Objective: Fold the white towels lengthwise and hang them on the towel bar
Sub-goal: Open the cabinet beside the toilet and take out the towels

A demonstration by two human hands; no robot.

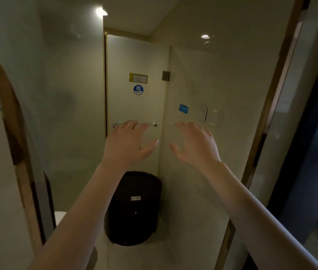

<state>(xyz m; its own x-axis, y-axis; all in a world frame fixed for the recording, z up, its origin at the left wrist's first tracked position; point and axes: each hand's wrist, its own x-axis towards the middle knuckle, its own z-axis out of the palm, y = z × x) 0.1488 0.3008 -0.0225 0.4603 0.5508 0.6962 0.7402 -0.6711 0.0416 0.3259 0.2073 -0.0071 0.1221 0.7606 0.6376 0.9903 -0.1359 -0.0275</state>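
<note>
towel bar (150, 124) runs level, left-right, behind empty left hand (126, 143).

We see a bare left hand (126, 146) and bare right hand (198, 148); the left forearm (80, 211) and right forearm (251, 207) run uncovered to the frame's edge. The left thumbnail (156, 141) is longish, rounded, faintly glossy.

You see a black bin (133, 209), a silver towel bar (150, 124), a round blue and white sticker (138, 89), and a yellow label (138, 78).
</note>
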